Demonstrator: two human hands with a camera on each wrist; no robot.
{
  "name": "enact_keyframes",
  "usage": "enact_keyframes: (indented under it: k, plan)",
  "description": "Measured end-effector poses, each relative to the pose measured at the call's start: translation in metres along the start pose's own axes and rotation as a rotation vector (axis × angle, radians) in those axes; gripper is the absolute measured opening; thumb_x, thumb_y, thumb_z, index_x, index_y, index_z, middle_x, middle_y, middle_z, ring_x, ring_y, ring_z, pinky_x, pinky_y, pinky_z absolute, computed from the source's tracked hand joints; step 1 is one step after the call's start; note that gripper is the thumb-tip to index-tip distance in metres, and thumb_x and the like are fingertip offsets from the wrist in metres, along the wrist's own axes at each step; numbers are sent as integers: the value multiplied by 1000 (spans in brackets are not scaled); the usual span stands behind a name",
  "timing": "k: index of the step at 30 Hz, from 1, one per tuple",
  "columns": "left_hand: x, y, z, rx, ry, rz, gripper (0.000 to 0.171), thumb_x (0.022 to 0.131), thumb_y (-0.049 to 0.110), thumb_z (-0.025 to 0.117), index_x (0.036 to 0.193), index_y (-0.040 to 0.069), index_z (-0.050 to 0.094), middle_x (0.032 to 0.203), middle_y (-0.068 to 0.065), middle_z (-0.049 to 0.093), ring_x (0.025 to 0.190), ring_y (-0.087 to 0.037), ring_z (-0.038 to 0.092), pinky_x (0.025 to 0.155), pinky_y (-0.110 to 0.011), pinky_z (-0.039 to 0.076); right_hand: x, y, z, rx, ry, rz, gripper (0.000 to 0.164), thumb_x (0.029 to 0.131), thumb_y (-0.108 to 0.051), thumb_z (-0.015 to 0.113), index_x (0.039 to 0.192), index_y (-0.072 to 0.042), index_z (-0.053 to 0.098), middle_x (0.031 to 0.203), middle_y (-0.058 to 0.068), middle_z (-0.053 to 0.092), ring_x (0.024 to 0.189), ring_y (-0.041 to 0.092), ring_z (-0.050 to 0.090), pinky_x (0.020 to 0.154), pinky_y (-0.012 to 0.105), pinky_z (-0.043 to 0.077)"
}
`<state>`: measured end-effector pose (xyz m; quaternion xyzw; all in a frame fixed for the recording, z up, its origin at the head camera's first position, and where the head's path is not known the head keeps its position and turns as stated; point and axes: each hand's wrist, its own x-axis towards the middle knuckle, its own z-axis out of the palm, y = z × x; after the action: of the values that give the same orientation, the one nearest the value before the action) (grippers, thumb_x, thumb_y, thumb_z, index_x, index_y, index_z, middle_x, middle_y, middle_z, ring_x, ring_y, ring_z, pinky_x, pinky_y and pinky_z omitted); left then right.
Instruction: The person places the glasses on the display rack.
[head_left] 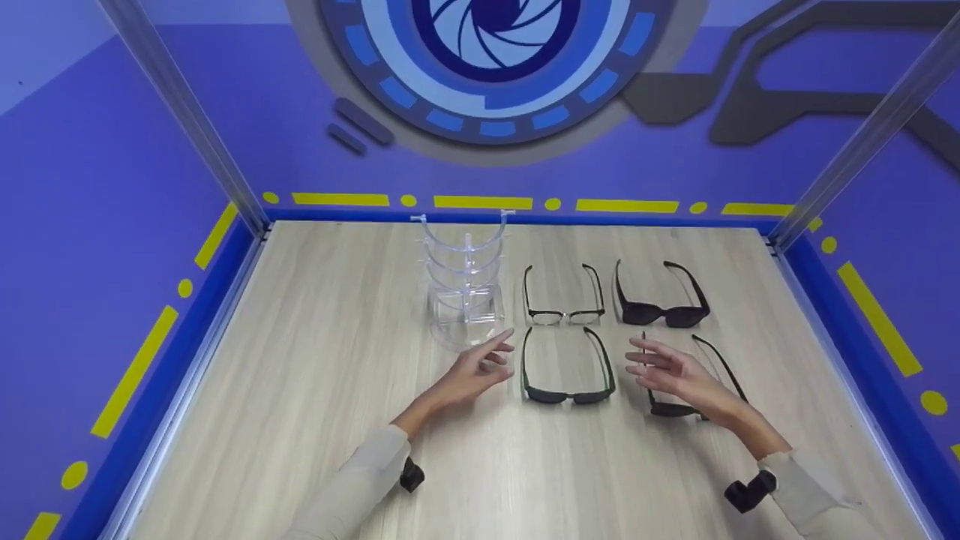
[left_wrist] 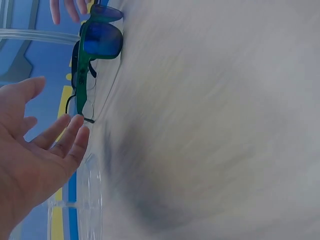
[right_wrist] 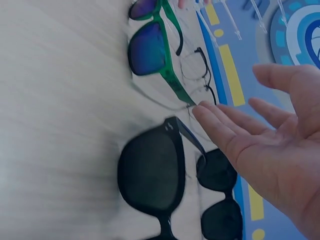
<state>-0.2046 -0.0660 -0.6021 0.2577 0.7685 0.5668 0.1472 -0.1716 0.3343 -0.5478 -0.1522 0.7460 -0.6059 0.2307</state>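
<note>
My left hand [head_left: 478, 373] hovers over the table with loosely spread fingers, between a clear display stand [head_left: 466, 300] and green-framed sunglasses [head_left: 568, 396]. Nothing is in it. My right hand [head_left: 679, 375], also holding nothing, is above black sunglasses [head_left: 673, 409] and hides part of them. Behind these lie clear-lens eyeglasses [head_left: 565, 318] and another pair of black sunglasses [head_left: 665, 316]. All the glasses rest with temples unfolded, pointing away from me. In the right wrist view the green sunglasses [right_wrist: 150, 47] show bluish lenses.
The stand has several curved tiers and a round base. A wood-grain table [head_left: 315, 375] carries everything. Blue panels with yellow marks enclose it at the back [head_left: 360, 172] and both sides, with metal posts [head_left: 187, 112] at the corners.
</note>
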Motion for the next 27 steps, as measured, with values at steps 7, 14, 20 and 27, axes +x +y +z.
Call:
enact_keyframes:
  k: [7,14,20,27]
  plan:
    - [3,1,9,-16,-12,-63,62,102,11,60,159,7,35,144,-25,54,119,-37,63,104,-42,55,8,0,15,-70,44,99,62,107,-19,54,159,1,28,157,36,34,141,45,46,105,26,53]
    - [6,-2,16,-93,-19,-96,61,101,5,60,157,3,36,141,-27,55,115,-39,66,93,-37,62,11,4,23,-126,92,132,63,104,-23,59,157,-1,33,157,32,38,144,48,42,108,31,48]
    - [9,-4,23,-190,-10,-121,60,100,2,58,156,0,36,141,-30,53,110,-45,67,90,-43,64,15,9,24,-97,62,120,66,103,-19,61,157,3,31,156,37,36,142,53,41,111,41,49]
    - [12,-4,26,-234,19,-182,59,100,2,59,155,1,39,141,-30,53,108,-41,69,93,-47,62,20,11,28,-34,23,143,67,102,-13,58,157,7,26,154,43,32,139,53,44,108,45,53]
